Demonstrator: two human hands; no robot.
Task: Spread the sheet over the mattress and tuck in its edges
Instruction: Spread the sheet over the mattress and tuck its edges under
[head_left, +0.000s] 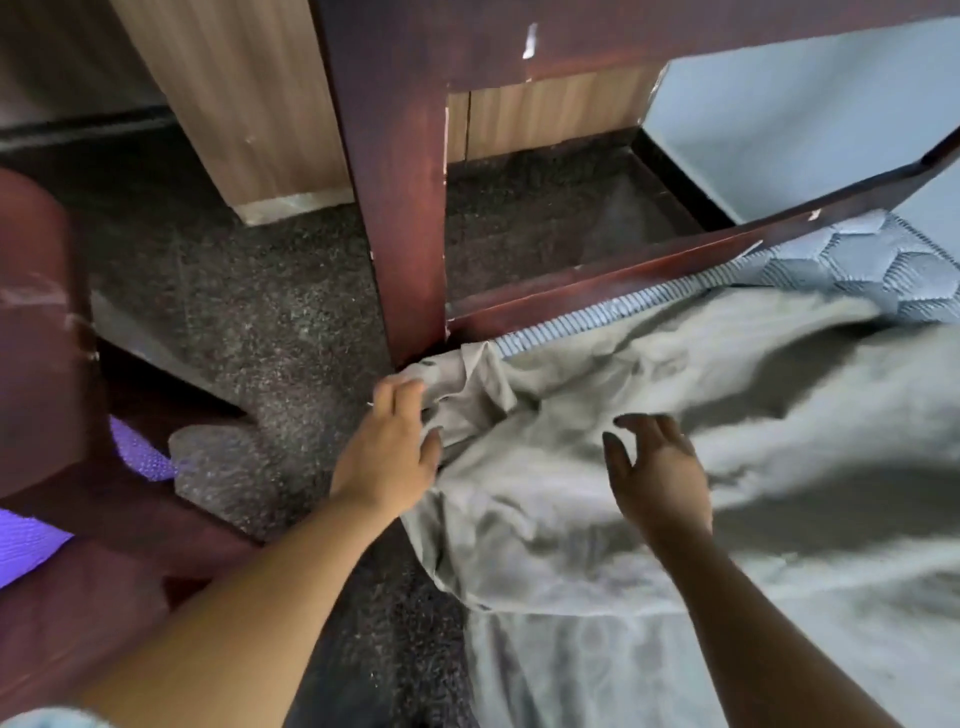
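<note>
A crumpled grey sheet (649, 395) lies over the bed's near corner and hangs down its side. The blue quilted mattress (852, 260) shows bare at the upper right, with its striped edge along the frame. My left hand (392, 447) presses the bunched sheet corner against the mattress corner by the dark wooden bedpost (400, 208); its fingers lie fairly straight. My right hand (657, 467) hovers just above the sheet with fingers spread and holds nothing.
The dark red bed frame rail (675, 260) runs along the mattress edge. Speckled dark carpet (249, 312) covers the floor to the left. A dark red wooden chair (47, 312) stands at the left, and a light wood panel (234, 93) stands behind.
</note>
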